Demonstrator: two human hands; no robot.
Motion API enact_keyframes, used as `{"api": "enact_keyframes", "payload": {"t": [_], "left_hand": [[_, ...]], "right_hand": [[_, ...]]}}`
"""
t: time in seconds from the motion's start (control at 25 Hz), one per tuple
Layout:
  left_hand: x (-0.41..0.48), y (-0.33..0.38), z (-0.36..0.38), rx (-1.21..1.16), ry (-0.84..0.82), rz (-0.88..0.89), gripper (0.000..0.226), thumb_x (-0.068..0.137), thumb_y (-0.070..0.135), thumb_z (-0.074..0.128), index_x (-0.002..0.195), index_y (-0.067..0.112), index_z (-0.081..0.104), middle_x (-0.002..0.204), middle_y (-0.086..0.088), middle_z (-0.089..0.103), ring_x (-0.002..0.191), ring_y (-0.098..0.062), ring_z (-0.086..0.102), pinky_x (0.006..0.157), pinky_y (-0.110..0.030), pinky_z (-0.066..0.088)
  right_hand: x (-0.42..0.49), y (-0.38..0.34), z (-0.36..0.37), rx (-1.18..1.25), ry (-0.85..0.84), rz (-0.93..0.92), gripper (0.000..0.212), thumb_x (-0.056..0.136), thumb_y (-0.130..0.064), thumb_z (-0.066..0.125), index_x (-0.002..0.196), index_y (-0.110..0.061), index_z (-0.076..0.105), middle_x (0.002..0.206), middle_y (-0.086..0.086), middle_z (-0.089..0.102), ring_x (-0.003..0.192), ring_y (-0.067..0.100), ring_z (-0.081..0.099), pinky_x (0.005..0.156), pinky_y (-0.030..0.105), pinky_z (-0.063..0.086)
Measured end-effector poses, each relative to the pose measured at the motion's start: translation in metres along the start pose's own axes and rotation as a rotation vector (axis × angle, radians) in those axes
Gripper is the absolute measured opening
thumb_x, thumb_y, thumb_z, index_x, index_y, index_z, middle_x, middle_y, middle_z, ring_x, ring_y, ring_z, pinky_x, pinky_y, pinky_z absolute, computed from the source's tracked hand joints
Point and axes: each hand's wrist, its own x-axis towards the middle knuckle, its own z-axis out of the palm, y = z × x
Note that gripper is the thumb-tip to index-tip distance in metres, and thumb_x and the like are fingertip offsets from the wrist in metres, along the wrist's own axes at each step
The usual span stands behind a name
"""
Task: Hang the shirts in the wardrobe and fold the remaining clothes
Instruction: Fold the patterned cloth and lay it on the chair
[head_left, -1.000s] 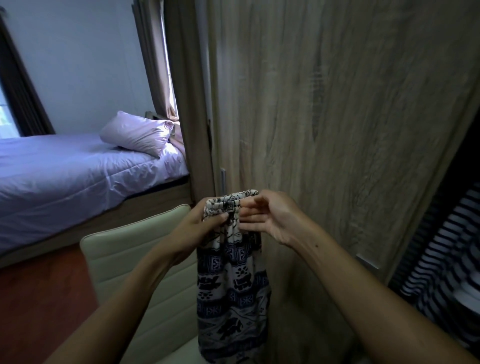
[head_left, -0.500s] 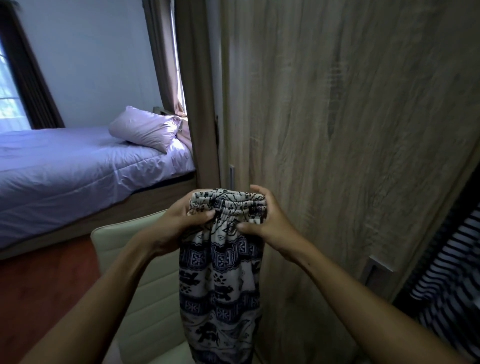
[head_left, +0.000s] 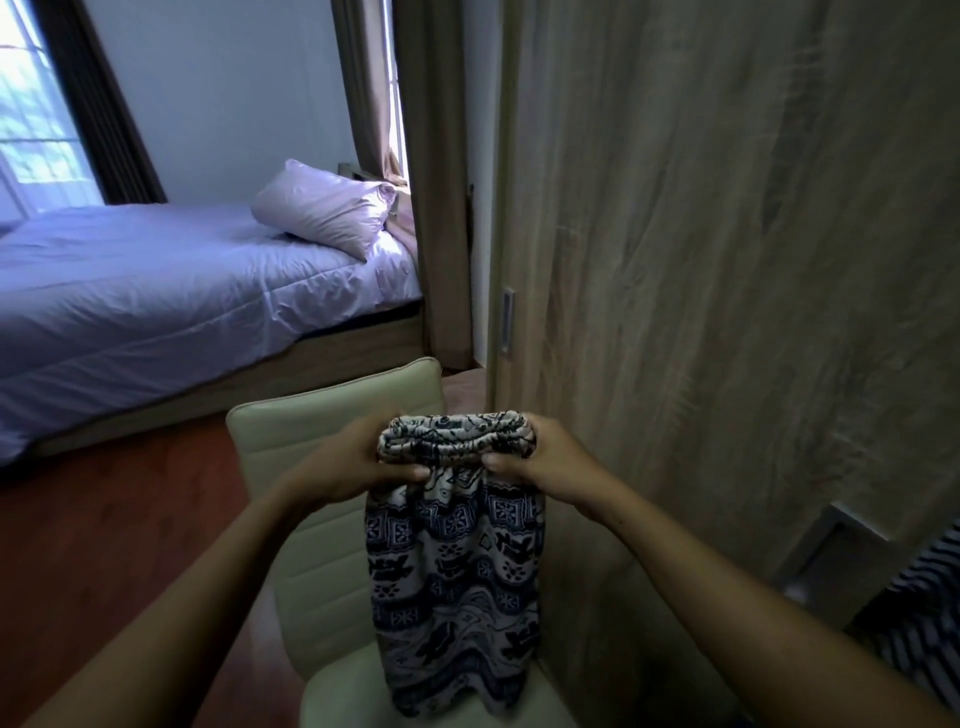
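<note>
While the patterned shorts (head_left: 454, 587) are hanging down over the cream chair (head_left: 322, 525), the left hand (head_left: 353, 462) and right hand (head_left: 550, 462) are each pinching one end of the gathered elastic waistband (head_left: 456, 437), thumbs in front, beside the wooden wardrobe door (head_left: 727, 260).

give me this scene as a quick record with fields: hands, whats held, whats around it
held item: patterned garment, hanging down from its gathered elastic waistband
left hand: grips the waistband's left end
right hand: grips the waistband's right end
behind and below: cream chair; whether the hem touches its seat is unclear
right side: wood-grain wardrobe door
far right edge: striped garment, partly visible
background left: bed with a pillow
</note>
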Motion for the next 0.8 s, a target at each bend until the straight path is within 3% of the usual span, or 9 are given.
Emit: {"api": "enact_keyframes", "payload": {"t": [0.12, 0.24, 0.36, 0.44, 0.52, 0.64, 0.72, 0.8], "left_hand": [[0.014, -0.017, -0.002, 0.128, 0.123, -0.043, 0.039, 0.067, 0.020, 0.081, 0.100, 0.030, 0.064, 0.096, 0.004, 0.072, 0.088, -0.008, 0.066, 0.085, -0.039, 0.054], [0.029, -0.029, -0.005, 0.224, 0.241, -0.027, 0.043, 0.062, 0.037, 0.075, 0.102, 0.026, 0.063, 0.094, 0.005, 0.069, 0.088, -0.009, 0.062, 0.075, -0.032, 0.052], [0.029, -0.037, 0.003, 0.252, 0.366, 0.074, 0.031, 0.063, 0.043, 0.064, 0.088, 0.027, 0.055, 0.082, 0.007, 0.061, 0.078, -0.004, 0.054, 0.062, -0.027, 0.038], [0.011, -0.043, 0.014, 0.248, 0.402, 0.133, 0.030, 0.068, 0.040, 0.057, 0.091, 0.021, 0.055, 0.082, 0.006, 0.060, 0.078, 0.000, 0.053, 0.063, -0.027, 0.039], [-0.013, -0.058, 0.028, 0.279, 0.378, 0.183, 0.030, 0.075, 0.036, 0.052, 0.097, 0.016, 0.056, 0.091, 0.002, 0.062, 0.084, -0.007, 0.057, 0.070, -0.029, 0.043], [-0.062, -0.096, 0.065, 0.344, 0.273, 0.129, 0.018, 0.082, 0.030, 0.052, 0.100, 0.030, 0.051, 0.097, 0.004, 0.063, 0.089, -0.022, 0.062, 0.076, -0.044, 0.048], [-0.105, -0.126, 0.103, 0.361, 0.154, 0.045, 0.020, 0.084, 0.028, 0.053, 0.103, 0.031, 0.050, 0.096, 0.005, 0.064, 0.088, -0.024, 0.062, 0.072, -0.046, 0.047], [-0.157, -0.156, 0.149, 0.362, 0.025, -0.041, 0.023, 0.084, 0.027, 0.053, 0.105, 0.033, 0.050, 0.095, 0.007, 0.065, 0.088, -0.019, 0.063, 0.072, -0.043, 0.045]], "right_hand": [[0.021, 0.000, 0.008, -0.163, 0.059, 0.025, 0.035, 0.076, -0.005, 0.074, 0.109, -0.007, 0.062, 0.102, 0.003, 0.070, 0.096, 0.018, 0.066, 0.078, 0.024, 0.052], [0.036, 0.000, 0.017, -0.314, 0.177, -0.027, 0.027, 0.074, -0.005, 0.073, 0.096, -0.013, 0.059, 0.088, 0.000, 0.064, 0.081, 0.015, 0.059, 0.060, 0.022, 0.043], [0.029, 0.017, 0.028, -0.344, 0.308, -0.137, 0.022, 0.076, -0.011, 0.071, 0.089, -0.017, 0.054, 0.087, 0.000, 0.060, 0.078, 0.014, 0.055, 0.059, 0.026, 0.039], [0.013, 0.033, 0.036, -0.387, 0.358, -0.231, 0.021, 0.077, -0.011, 0.068, 0.086, -0.019, 0.052, 0.087, -0.004, 0.057, 0.083, 0.016, 0.054, 0.065, 0.027, 0.039], [-0.006, 0.055, 0.047, -0.457, 0.378, -0.323, 0.018, 0.077, -0.012, 0.066, 0.086, -0.020, 0.053, 0.087, -0.005, 0.055, 0.087, 0.020, 0.052, 0.072, 0.034, 0.039], [-0.045, 0.108, 0.075, -0.623, 0.302, -0.405, 0.010, 0.081, -0.023, 0.055, 0.089, -0.022, 0.050, 0.087, 0.001, 0.056, 0.084, 0.023, 0.049, 0.071, 0.035, 0.035], [-0.084, 0.157, 0.102, -0.661, 0.228, -0.367, 0.012, 0.083, -0.024, 0.052, 0.093, -0.018, 0.048, 0.092, 0.004, 0.052, 0.085, 0.024, 0.048, 0.072, 0.033, 0.035], [-0.132, 0.211, 0.133, -0.644, 0.155, -0.218, 0.029, 0.074, -0.015, 0.061, 0.098, -0.019, 0.045, 0.101, 0.001, 0.047, 0.094, 0.023, 0.046, 0.078, 0.034, 0.039]]}}
